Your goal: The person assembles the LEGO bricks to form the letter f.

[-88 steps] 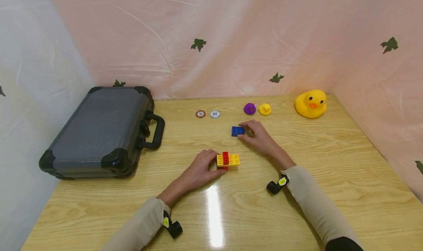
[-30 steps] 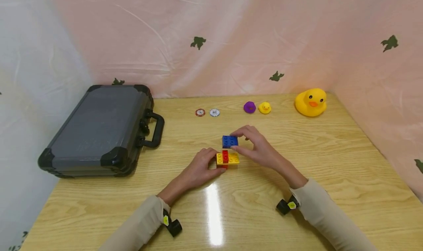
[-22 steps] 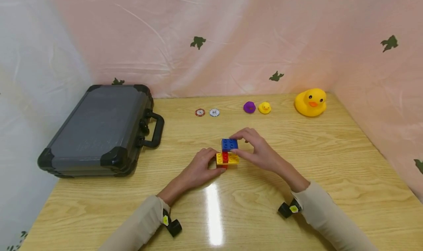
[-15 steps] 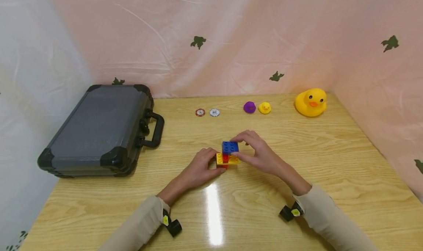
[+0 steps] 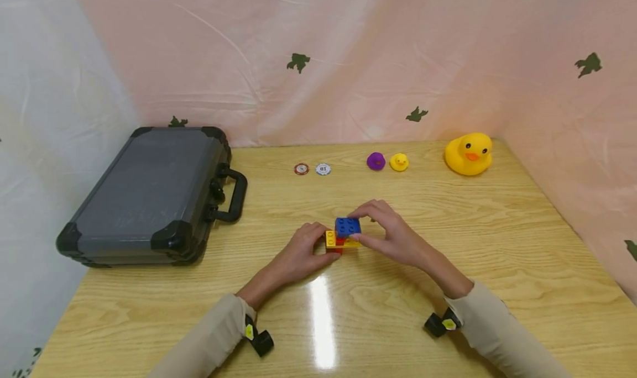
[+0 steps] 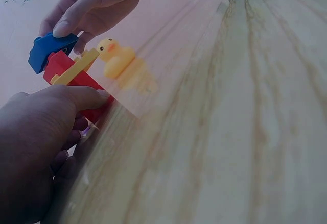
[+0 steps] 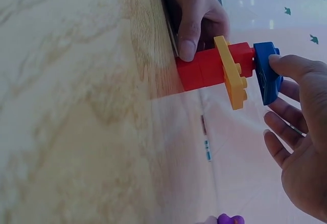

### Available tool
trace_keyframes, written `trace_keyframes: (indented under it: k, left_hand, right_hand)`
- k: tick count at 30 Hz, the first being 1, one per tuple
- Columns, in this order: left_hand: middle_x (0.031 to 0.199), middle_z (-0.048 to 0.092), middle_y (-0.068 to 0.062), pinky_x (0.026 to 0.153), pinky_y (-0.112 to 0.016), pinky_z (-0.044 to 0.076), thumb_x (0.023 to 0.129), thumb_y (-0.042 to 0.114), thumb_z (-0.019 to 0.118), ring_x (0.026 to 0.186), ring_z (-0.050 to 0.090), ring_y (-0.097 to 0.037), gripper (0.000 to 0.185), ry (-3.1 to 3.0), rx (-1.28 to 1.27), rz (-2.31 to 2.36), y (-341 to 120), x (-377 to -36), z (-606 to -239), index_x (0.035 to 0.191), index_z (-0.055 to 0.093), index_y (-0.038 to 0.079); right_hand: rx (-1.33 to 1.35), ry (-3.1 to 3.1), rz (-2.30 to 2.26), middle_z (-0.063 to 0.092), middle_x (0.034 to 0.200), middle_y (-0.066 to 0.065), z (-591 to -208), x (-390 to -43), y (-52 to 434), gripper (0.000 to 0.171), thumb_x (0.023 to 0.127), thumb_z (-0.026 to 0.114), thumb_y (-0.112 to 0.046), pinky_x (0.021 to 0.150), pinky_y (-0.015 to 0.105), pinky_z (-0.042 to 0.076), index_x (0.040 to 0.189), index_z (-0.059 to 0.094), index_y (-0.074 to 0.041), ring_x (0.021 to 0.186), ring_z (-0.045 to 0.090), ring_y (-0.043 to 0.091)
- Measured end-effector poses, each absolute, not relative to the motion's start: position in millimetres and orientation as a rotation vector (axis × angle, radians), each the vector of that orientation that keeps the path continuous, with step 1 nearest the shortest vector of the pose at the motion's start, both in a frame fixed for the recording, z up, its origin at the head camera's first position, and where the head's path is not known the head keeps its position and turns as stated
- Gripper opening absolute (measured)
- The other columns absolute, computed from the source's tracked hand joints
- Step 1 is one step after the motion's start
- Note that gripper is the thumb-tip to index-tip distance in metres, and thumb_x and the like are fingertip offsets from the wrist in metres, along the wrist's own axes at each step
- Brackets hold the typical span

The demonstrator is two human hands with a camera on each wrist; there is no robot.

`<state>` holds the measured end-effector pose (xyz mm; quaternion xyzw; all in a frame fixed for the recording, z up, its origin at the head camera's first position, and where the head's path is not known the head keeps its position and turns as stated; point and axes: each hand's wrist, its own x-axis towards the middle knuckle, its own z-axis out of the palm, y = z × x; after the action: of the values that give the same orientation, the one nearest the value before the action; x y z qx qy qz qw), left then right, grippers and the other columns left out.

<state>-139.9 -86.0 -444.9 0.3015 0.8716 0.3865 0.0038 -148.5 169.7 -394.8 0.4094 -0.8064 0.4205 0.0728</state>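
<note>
My left hand (image 5: 300, 255) grips the lower red bricks (image 7: 200, 71) of a small stack on the table, thumb on the near side. Above them a thin yellow plate brick (image 5: 330, 238) juts out to the right, and a red brick (image 7: 242, 55) sits on that plate. With thumb and fingers my right hand (image 5: 395, 237) pinches a blue brick (image 5: 347, 227) over the stack. In the right wrist view the blue brick stands slightly tilted, right at the studs of the top red brick. It hides part of the yellow plate from the head view.
A grey hard case (image 5: 149, 190) with a black handle lies at the left. Along the back are a red chip (image 5: 301, 169), a white chip (image 5: 323, 169), a purple duck (image 5: 376, 161), a small yellow duck (image 5: 399, 162) and a large yellow duck (image 5: 469, 155).
My right hand has lifted the blue brick off the table, brought it left and toward me, and lowered it onto the top of the stack. My left hand has kept its hold.
</note>
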Motion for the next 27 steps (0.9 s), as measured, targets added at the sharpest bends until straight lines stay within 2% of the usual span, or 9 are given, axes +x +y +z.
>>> trace_keyframes:
  k: [6, 14, 27]
  left_hand:
    - [0.106, 0.065, 0.000, 0.085, -0.038, 0.045, 0.091, 0.027, 0.082, 0.097, 0.054, -0.019, 0.034, 2.736, 0.951, 1.211, -86.1, -140.5, -445.9, 0.116, 0.068, 0.008]
    - [0.105, 0.065, 0.000, 0.085, -0.039, 0.045, 0.091, 0.026, 0.082, 0.096, 0.055, -0.019, 0.033, 2.747, 0.974, 1.214, -85.9, -140.1, -445.4, 0.115, 0.068, 0.008]
    - [0.104, 0.065, 0.000, 0.085, -0.039, 0.045, 0.090, 0.026, 0.083, 0.097, 0.055, -0.019, 0.033, 2.745, 0.980, 1.210, -85.7, -140.7, -445.4, 0.114, 0.068, 0.008]
  right_hand:
    - [1.266, -2.428, 1.232, 0.065, 0.121, 0.004, -393.0, -148.6, 170.1, 0.039, 0.089, 0.079, 0.002, 0.094, 0.050, 0.049, 0.124, 0.066, -0.006, 0.113, 0.056, 0.024]
    - [1.324, -2.427, 1.227, 0.065, 0.119, 0.004, -391.3, -149.6, 170.6, 0.039, 0.090, 0.077, 0.004, 0.087, 0.045, 0.054, 0.125, 0.064, -0.006, 0.103, 0.060, 0.019]
    - [1.311, -2.482, 1.198, 0.063, 0.120, 0.004, -386.4, -146.3, 170.1, 0.036, 0.092, 0.077, -0.002, 0.086, 0.047, 0.055, 0.126, 0.064, -0.007, 0.104, 0.060, 0.016]
